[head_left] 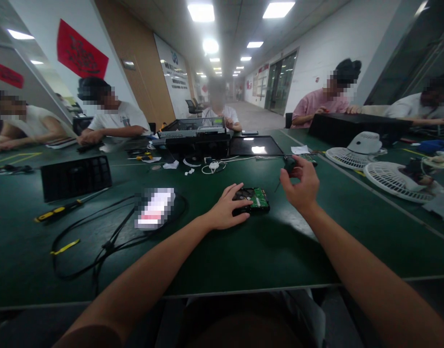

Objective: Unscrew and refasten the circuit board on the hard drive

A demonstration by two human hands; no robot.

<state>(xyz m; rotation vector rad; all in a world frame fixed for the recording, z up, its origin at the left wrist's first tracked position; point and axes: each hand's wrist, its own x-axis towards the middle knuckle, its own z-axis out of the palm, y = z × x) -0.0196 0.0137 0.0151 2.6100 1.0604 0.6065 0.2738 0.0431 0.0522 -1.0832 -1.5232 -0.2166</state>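
A hard drive (262, 197) lies on the green table with its green circuit board facing up. My left hand (227, 208) holds it from the left, fingers spread over its left part and thumb along the near edge. To the right of the drive, my right hand (302, 183) is raised above the table. Between its thumb and fingers is a small screwdriver (289, 164) with a dark handle. The thin shaft points down and to the left, apart from the drive. Part of the handle is hidden by my fingers.
On the left lie a phone (155, 208), black cables (107, 245), a yellow-black screwdriver (58, 211) and a dark panel (76, 178). An opened metal case (193, 130) stands ahead. White fan parts (392, 181) lie at right. Several people sit around the table.
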